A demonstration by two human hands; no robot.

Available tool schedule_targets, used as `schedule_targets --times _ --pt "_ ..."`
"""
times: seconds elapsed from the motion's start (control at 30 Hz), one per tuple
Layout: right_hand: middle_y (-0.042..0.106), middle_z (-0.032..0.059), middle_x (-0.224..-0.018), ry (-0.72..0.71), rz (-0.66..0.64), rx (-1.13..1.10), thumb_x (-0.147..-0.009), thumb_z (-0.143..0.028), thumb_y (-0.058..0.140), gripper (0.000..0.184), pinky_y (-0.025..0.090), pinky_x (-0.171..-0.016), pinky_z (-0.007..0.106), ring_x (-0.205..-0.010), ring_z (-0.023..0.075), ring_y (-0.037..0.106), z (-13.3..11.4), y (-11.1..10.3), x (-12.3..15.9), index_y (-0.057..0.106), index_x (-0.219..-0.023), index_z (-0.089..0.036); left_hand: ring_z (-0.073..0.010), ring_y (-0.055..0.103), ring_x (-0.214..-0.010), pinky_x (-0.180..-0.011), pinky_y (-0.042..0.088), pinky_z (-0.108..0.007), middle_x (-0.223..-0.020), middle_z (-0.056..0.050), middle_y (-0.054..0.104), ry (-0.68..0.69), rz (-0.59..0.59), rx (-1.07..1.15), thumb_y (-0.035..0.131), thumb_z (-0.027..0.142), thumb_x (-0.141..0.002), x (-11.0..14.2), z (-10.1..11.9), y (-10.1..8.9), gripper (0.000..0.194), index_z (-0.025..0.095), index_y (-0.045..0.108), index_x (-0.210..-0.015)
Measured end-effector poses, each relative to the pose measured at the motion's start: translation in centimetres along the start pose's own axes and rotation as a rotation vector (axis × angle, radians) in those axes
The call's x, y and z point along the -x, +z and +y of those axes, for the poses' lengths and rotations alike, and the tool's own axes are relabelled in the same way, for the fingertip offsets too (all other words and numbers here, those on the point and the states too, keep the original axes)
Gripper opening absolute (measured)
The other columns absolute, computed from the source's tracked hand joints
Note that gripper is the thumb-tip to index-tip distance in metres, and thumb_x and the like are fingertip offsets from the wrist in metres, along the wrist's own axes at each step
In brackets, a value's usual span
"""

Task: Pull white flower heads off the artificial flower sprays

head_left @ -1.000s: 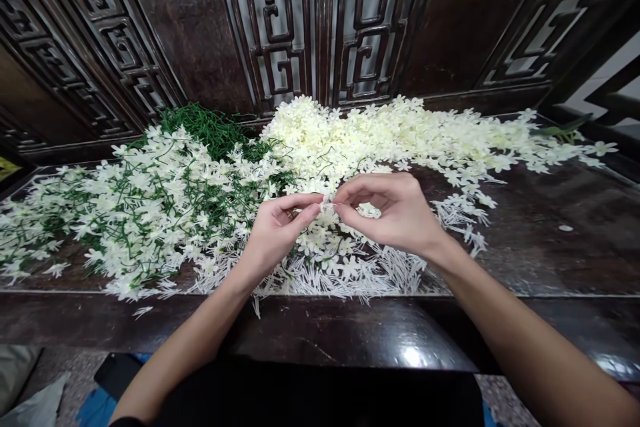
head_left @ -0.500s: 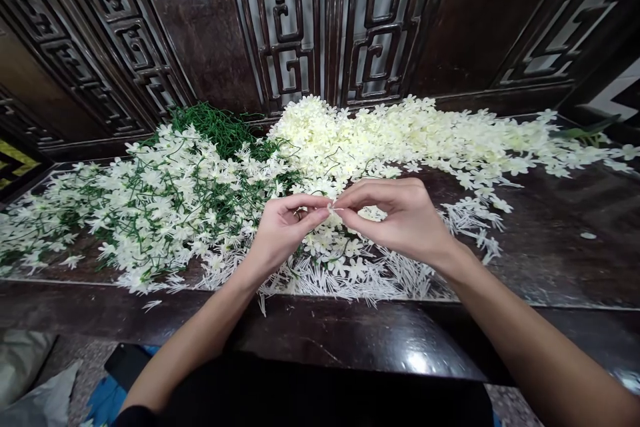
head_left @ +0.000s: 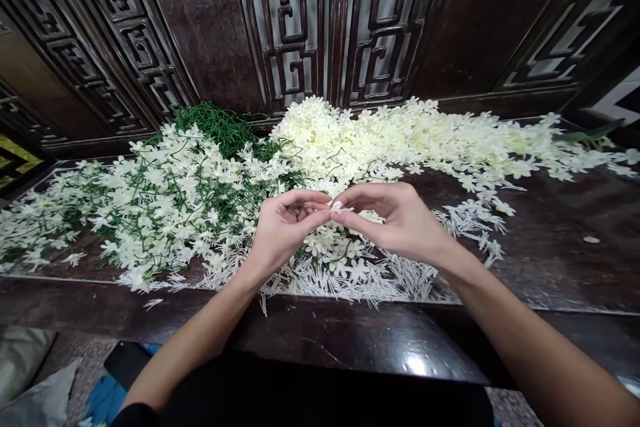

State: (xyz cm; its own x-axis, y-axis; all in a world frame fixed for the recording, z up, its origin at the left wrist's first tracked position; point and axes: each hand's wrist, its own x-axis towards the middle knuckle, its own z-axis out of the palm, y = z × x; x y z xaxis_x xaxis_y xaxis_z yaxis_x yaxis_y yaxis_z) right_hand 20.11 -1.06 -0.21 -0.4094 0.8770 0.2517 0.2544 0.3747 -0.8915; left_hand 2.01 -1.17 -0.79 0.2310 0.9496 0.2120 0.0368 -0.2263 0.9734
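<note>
A small white artificial flower [head_left: 338,207] is pinched where my fingertips meet, above the middle of the bench. My right hand [head_left: 395,217] closes on it with thumb and forefinger. My left hand [head_left: 287,223] is also in a pinch at the same spot, its tips touching the flower; the part between them is mostly covered. Below my hands lie thin white pieces like small stalks [head_left: 345,283]. To the left spreads a heap of white flowers on green stems [head_left: 165,207]. Behind my hands is a pile of loose cream-white flower heads [head_left: 400,133].
A tangle of bare green stems [head_left: 220,127] sits at the back against the carved dark wood panel [head_left: 210,33]. The glossy bench [head_left: 560,240] has a small pale disc [head_left: 591,239] at right. On the floor at lower left are a dark phone-like slab [head_left: 125,363] and pale sacks [head_left: 45,393].
Both hands stay together in nearly the same place. The flower's white petals now show between the fingertips, turned more upward; before, a thin white piece pointed right there.
</note>
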Motion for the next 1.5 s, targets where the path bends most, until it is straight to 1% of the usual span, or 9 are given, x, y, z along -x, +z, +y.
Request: schedule_targets --times 0.2,0.37,0.57,0.63,0.77,0.87,1.03,1.2,1.5 --pt "0.070 0.0028 -0.075 0.036 0.047 -0.014 -0.080 -0.026 0.065 0.006 0.054 -0.058 0.032 -0.065 0.0157 0.064 -0.1 -0.7 -0.1 0.069 -0.080 -0.020 -0.0121 0.060 -0.074 -0.067 0.050 -0.023 -0.081 -0.004 0.069 0.008 0.024 -0.003 0.064 0.020 -0.084 0.0 -0.7 -0.1 0.010 0.019 0.071 -0.092" --pt "0.068 0.0030 -0.075 0.062 0.092 -0.015 -0.078 -0.024 0.068 0.007 0.054 -0.063 0.034 -0.066 0.0161 0.063 0.4 -1.4 -0.3 0.068 -0.082 -0.018 -0.0106 0.057 -0.075 -0.068 0.046 -0.021 -0.084 -0.004 0.067 -0.007 0.084 0.299 0.049 0.016 -0.093 -0.3 -1.1 -0.2 0.019 0.017 0.067 -0.097" --pt "0.058 0.0058 -0.125 0.128 -0.140 -0.139 -0.078 -0.025 0.067 0.006 0.051 -0.087 0.043 -0.105 0.0218 0.060 0.9 -1.0 -0.4 0.069 -0.076 -0.019 -0.0113 0.062 -0.081 -0.077 0.049 -0.023 -0.087 -0.006 0.068 -0.112 0.126 0.602 0.044 0.011 -0.094 -0.6 -0.9 0.0 0.022 0.014 0.065 -0.094" --pt "0.058 0.0052 -0.125 0.118 -0.205 -0.211 -0.079 -0.022 0.067 0.004 0.050 -0.090 0.043 -0.106 0.0209 0.059 1.1 -0.4 -0.5 0.070 -0.078 -0.019 -0.0122 0.063 -0.086 -0.082 0.049 -0.025 -0.092 -0.006 0.069 -0.135 0.123 0.613 0.044 0.012 -0.095 -0.6 -0.9 0.0 0.021 0.014 0.065 -0.095" --pt "0.069 0.0048 -0.094 0.127 -0.202 -0.254 -0.080 -0.024 0.067 0.008 0.054 -0.078 0.040 -0.081 0.0179 0.066 1.1 0.3 -0.5 0.070 -0.086 -0.019 -0.0145 0.063 -0.094 -0.087 0.048 -0.028 -0.098 -0.007 0.069 -0.158 0.096 0.567 0.045 0.015 -0.095 -0.6 -1.1 0.1 0.018 0.014 0.062 -0.097" --pt "0.071 0.0041 -0.086 0.132 -0.162 -0.220 -0.079 -0.026 0.069 0.010 0.054 -0.074 0.039 -0.077 0.0183 0.066 1.0 0.2 -0.5 0.071 -0.086 -0.019 -0.0170 0.062 -0.099 -0.088 0.048 -0.032 -0.101 -0.009 0.068 -0.178 0.073 0.462 0.046 0.020 -0.095 -0.6 -1.0 0.0 0.016 0.014 0.061 -0.100" --pt "0.072 0.0035 -0.085 0.132 -0.105 -0.219 -0.076 -0.023 0.072 0.009 0.055 -0.072 0.037 -0.075 0.0171 0.067 0.6 -0.5 -0.5 0.073 -0.084 -0.021 -0.0202 0.060 -0.100 -0.086 0.048 -0.035 -0.108 -0.009 0.064 -0.140 0.034 -0.008 0.059 0.028 -0.089 -0.3 -0.6 -0.3 0.020 0.017 0.061 -0.105" --pt "0.071 0.0019 -0.081 0.115 -0.055 -0.313 -0.075 -0.022 0.073 0.009 0.055 -0.076 0.036 -0.076 0.0162 0.067 0.3 -0.9 -0.4 0.074 -0.084 -0.023 -0.0209 0.058 -0.094 -0.081 0.048 -0.036 -0.106 -0.010 0.060 -0.080 0.088 -0.354 0.058 0.035 -0.088 -0.2 -0.4 -0.4 0.022 0.018 0.065 -0.099" --pt "0.071 0.0020 -0.081 0.140 0.026 -0.364 -0.073 -0.027 0.075 0.011 0.054 -0.080 0.037 -0.076 0.0159 0.066 0.7 -0.6 -0.4 0.074 -0.084 -0.023 -0.0170 0.061 -0.086 -0.080 0.053 -0.032 -0.088 -0.006 0.063 0.076 -0.034 -0.080 0.068 0.016 -0.077 -0.1 -0.5 0.4 0.004 0.017 0.069 -0.080"
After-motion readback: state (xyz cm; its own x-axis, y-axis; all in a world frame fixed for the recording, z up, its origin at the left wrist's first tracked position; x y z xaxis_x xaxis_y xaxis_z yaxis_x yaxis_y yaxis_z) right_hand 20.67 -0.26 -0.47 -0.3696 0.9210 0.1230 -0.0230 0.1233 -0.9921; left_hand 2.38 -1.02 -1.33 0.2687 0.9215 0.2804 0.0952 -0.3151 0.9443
